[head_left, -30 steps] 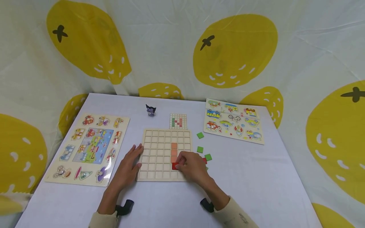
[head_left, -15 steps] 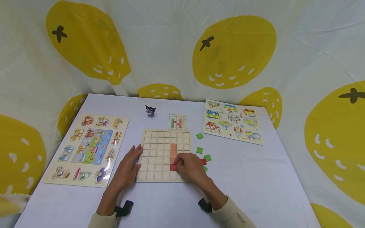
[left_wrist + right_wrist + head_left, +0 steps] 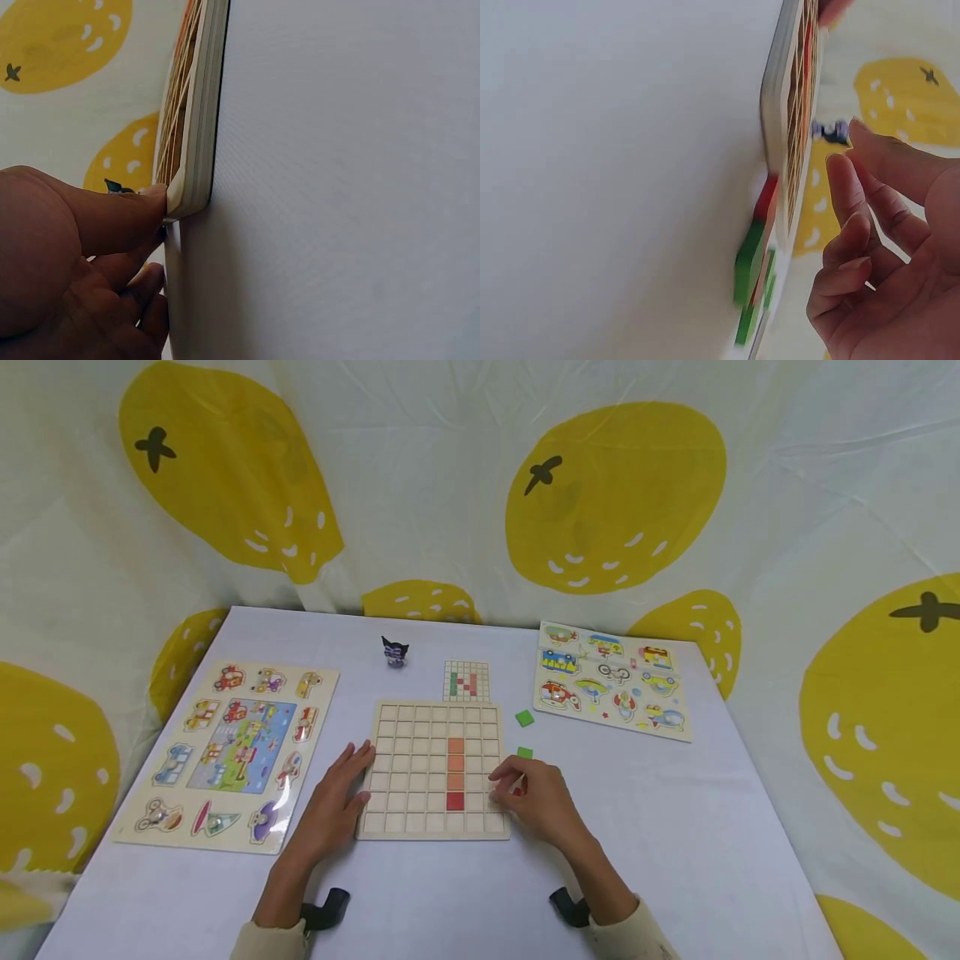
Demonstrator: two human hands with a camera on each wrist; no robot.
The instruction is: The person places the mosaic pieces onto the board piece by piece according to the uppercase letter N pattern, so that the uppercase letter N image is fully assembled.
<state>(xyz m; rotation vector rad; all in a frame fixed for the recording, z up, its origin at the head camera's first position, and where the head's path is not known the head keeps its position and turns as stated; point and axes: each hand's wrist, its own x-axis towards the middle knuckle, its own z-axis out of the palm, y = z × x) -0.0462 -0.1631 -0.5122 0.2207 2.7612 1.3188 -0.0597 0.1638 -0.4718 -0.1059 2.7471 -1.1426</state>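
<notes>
A wooden grid board (image 3: pixel 408 763) lies in the middle of the table in the head view. Three orange tiles (image 3: pixel 456 763) fill a column in it, and a red tile (image 3: pixel 455 802) sits directly below them. My left hand (image 3: pixel 333 802) touches the board's left edge; the left wrist view has the thumb (image 3: pixel 124 217) at a corner of the board. Over the right edge hovers my right hand (image 3: pixel 536 797), its fingers loosely bent and nothing between them. Loose green tiles (image 3: pixel 524 718) lie right of the board, some hidden behind that hand. The right wrist view includes a green tile (image 3: pixel 748 262) and red tile (image 3: pixel 767 195).
Behind the board lies a small pattern card (image 3: pixel 467 682), with a dark figurine (image 3: pixel 395 652) to its left. A picture peg puzzle (image 3: pixel 318 752) lies at the left, and another vehicle puzzle (image 3: pixel 611 693) at the back right. A lemon-print curtain (image 3: pixel 435 485) hangs behind the table.
My right hand has let go of the red tile, which now sits in the grid, and has moved right to the board's edge. The left hand has stayed in place.
</notes>
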